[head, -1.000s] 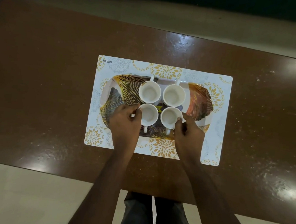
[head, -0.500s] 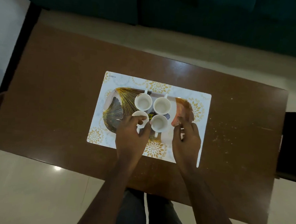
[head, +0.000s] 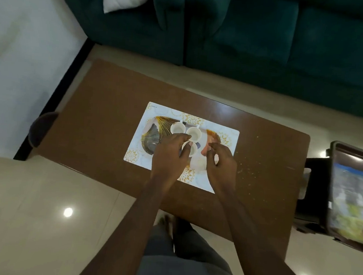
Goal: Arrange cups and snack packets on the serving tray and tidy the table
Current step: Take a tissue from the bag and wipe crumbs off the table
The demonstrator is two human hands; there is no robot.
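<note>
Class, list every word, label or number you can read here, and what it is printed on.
Nothing can be read.
Placemat, far left corner: small printed mark, too small and blurred.
Colourful printed surface at right edge: blurred, no legible text.

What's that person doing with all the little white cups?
A person stands over a brown table, arranging white cups on a patterned serving tray that sits on a placemat. The left hand reaches over the tray, fingers at the rim of the nearest cup; whether it grips is hard to tell. A second cup and a third cup stand behind it. The right hand hovers over the tray's right end, loosely curled, holding nothing. No snack packets show on the tray.
</note>
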